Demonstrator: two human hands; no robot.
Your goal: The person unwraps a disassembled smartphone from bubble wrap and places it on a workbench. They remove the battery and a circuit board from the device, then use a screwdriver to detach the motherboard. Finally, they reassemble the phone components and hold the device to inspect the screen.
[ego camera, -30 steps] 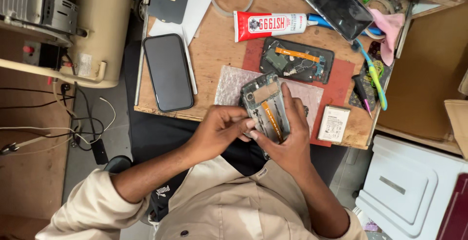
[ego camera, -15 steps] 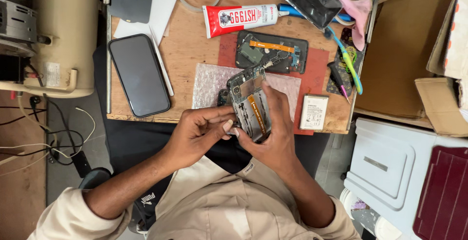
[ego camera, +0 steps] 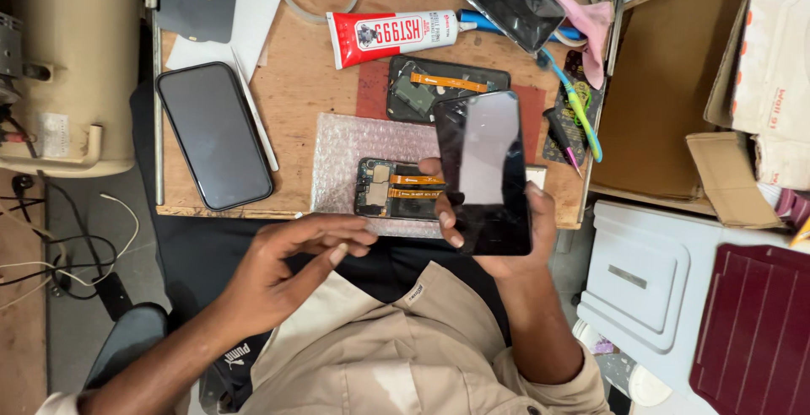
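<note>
Fingers [ego camera: 445, 228] of the right hand [ego camera: 515, 238] wrap from below around a dark, glossy rectangular phone screen panel [ego camera: 483, 170], gripping its lower edges firmly. The panel stands above the front edge of the wooden surface [ego camera: 287, 103], with its long axis pointing away from the person. The left hand [ego camera: 291, 272] is loosely open and holds nothing, its fingertips directed to the right, toward the panel's lower left corner; it is near but not touching. Just between both hands, an opened phone body with orange flex cables [ego camera: 392, 189] lies on a clear bubble-wrap sheet [ego camera: 346, 149], closer to the left hand.
</note>
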